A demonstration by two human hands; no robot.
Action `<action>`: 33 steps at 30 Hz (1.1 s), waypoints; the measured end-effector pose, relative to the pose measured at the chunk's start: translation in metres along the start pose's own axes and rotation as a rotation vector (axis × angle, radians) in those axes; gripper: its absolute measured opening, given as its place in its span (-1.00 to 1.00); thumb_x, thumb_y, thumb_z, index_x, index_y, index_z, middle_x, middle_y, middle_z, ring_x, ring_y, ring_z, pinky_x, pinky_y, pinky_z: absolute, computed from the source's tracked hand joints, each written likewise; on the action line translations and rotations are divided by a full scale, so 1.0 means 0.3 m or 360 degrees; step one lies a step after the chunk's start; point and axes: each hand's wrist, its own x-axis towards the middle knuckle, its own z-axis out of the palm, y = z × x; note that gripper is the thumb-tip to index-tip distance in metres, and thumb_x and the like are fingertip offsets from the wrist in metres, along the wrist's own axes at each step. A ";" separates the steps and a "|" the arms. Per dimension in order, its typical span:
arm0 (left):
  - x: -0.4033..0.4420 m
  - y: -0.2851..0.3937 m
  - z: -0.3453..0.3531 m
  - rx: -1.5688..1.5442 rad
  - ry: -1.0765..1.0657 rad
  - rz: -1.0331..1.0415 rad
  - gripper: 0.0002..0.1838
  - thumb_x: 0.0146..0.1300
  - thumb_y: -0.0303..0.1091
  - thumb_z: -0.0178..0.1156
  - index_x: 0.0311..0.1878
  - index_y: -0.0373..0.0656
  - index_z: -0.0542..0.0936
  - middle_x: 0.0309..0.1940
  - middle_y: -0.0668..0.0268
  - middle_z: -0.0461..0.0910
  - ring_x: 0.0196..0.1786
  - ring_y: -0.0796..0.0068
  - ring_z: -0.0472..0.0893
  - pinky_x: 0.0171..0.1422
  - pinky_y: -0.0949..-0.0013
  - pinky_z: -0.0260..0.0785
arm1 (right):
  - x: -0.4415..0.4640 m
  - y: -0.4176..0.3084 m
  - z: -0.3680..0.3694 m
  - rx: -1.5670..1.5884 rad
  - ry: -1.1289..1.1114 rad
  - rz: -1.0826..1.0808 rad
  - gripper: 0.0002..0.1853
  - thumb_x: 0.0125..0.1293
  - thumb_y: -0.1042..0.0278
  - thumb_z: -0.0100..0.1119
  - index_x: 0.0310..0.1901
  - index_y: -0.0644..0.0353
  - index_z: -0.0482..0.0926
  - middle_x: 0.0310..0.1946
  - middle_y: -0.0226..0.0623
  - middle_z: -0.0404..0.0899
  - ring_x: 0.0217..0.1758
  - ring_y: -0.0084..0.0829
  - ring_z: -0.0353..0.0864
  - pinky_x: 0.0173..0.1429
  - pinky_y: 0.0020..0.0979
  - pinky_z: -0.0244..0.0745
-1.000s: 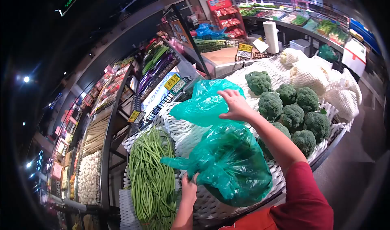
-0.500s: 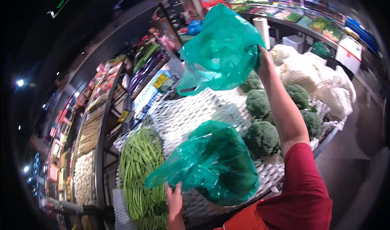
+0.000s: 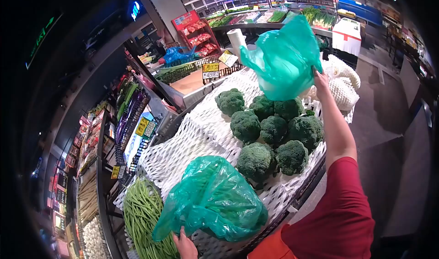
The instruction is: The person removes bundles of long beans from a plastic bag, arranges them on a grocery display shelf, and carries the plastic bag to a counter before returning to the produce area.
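Observation:
My right hand (image 3: 321, 80), arm stretched out, grips a thin green plastic bag (image 3: 288, 60) by its edge and holds it up above the far side of the display. At the near side, the fingers of my left hand (image 3: 184, 244) are closed on the edge of a second green plastic bag (image 3: 212, 199). That bag rests on white foam netting (image 3: 183, 144); something bulky fills it, but I cannot make out what. Several heads of broccoli (image 3: 257, 162) sit between the two bags. Long green beans (image 3: 142, 218) lie in a pile left of my left hand.
White netted bundles (image 3: 340, 87) stand at the display's far right end. A roll of bags (image 3: 237, 40), price signs (image 3: 211, 70) and a red snack rack (image 3: 197, 34) are behind. Garlic (image 3: 95, 238) lies on a stand at left; grey floor (image 3: 372, 103) runs along the right.
The view has turned rightward, showing more of the broccoli. My right hand has carried its bag farther out over the display's far end. My left hand keeps its hold on the lower bag.

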 end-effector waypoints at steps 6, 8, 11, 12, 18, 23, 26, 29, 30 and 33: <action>-0.008 0.055 0.057 0.0017 0.0111 -0.0059 -0.63 0.34 -0.42 0.06 0.17 -0.29 0.33 0.09 0.23 0.43 0.11 0.40 0.43 0.19 0.32 0.26 | -0.047 -0.086 -0.127 -0.0228 0.0434 -0.0035 -0.33 0.04 0.56 0.02 0.29 0.19 0.24 -0.11 -0.23 0.52 -0.25 -0.50 0.51 -0.18 -0.52 0.43; -0.016 0.071 0.063 0.0033 0.0019 -0.0013 -0.62 0.33 -0.43 0.06 0.18 -0.29 0.32 0.11 0.23 0.42 0.11 0.40 0.43 0.19 0.32 0.26 | -0.053 -0.098 -0.180 -0.0140 0.0230 -0.0257 -0.42 0.02 0.59 -0.05 0.20 0.28 0.38 -0.13 -0.30 0.55 -0.27 -0.57 0.50 -0.20 -0.57 0.42; -0.021 0.080 0.067 -0.0001 0.0027 0.0004 -0.54 0.31 -0.41 0.09 0.24 -0.28 0.26 0.14 0.22 0.39 0.15 0.37 0.41 0.20 0.26 0.26 | -0.088 -0.145 -0.191 -0.0146 -0.0142 -0.0180 -0.53 0.10 0.59 -0.04 0.12 0.33 0.47 -0.12 -0.35 0.57 -0.17 -0.60 0.51 -0.07 -0.57 0.41; -0.033 0.101 0.080 -0.0012 0.0115 0.0000 -0.52 0.31 -0.41 0.10 0.26 -0.27 0.24 0.15 0.22 0.39 0.16 0.35 0.40 0.21 0.24 0.25 | -0.097 -0.162 -0.187 -0.0095 -0.0230 -0.0142 -0.54 0.13 0.58 -0.03 0.12 0.33 0.47 -0.10 -0.34 0.57 -0.15 -0.60 0.51 -0.03 -0.57 0.40; -0.101 0.208 0.049 0.0210 0.0335 0.0406 -0.43 0.26 -0.07 0.13 0.22 -0.19 0.26 0.12 0.21 0.31 0.10 0.30 0.34 0.21 0.23 0.15 | -0.256 -0.378 -0.137 0.0215 -0.0400 -0.0421 -0.59 0.18 0.57 0.01 0.11 0.28 0.50 -0.10 -0.38 0.58 -0.08 -0.56 0.51 0.04 -0.55 0.38; -0.178 0.288 0.086 0.0588 0.0537 0.1331 -0.52 0.24 -0.01 0.13 -0.04 -0.27 0.37 -0.12 0.19 0.37 -0.09 0.43 0.32 0.04 0.26 0.16 | -0.485 -0.685 -0.151 -0.0367 -0.0512 -0.1056 -0.85 0.07 0.68 0.06 -0.31 0.28 0.54 -0.24 -0.33 0.59 -0.19 -0.49 0.54 -0.07 -0.53 0.41; -0.120 0.276 0.124 0.0741 0.0042 0.1818 -0.14 0.20 0.22 0.08 0.29 -0.34 0.18 0.22 0.14 0.29 0.28 0.25 0.26 0.38 0.16 0.00 | -0.708 -0.845 -0.185 -0.0747 -0.0823 -0.1516 -0.91 0.05 0.62 0.15 -0.53 0.23 0.48 -0.29 -0.21 0.58 -0.28 -0.39 0.56 -0.16 -0.47 0.44; -0.229 0.297 0.350 0.0781 -0.0520 0.1647 0.17 -0.17 0.41 0.28 0.31 -0.31 0.13 0.27 -0.02 0.12 0.33 0.09 0.18 0.43 0.03 -0.05 | -0.971 -0.915 -0.206 -0.0486 -0.1299 -0.1398 -0.83 0.09 0.53 0.16 -0.62 0.16 0.47 -0.32 -0.16 0.57 -0.31 -0.35 0.56 -0.25 -0.41 0.47; -0.243 0.306 0.416 0.0771 -0.0820 0.1815 0.19 -0.22 0.38 0.34 0.32 -0.31 0.12 0.30 -0.04 0.10 0.33 0.06 0.17 0.43 0.03 -0.07 | -1.049 -0.934 -0.187 -0.0400 -0.1474 -0.1497 -0.84 0.10 0.52 0.15 -0.61 0.14 0.49 -0.32 -0.19 0.57 -0.31 -0.32 0.56 -0.26 -0.39 0.48; -0.313 0.261 0.561 0.0698 -0.1475 0.1883 0.11 -0.17 0.32 0.32 0.30 -0.30 0.16 0.26 -0.01 0.14 0.29 0.10 0.20 0.40 0.05 -0.02 | -1.288 -0.937 -0.148 -0.0370 -0.1787 -0.1510 -0.88 0.11 0.53 0.11 -0.53 0.12 0.57 -0.31 -0.23 0.56 -0.31 -0.25 0.56 -0.24 -0.33 0.50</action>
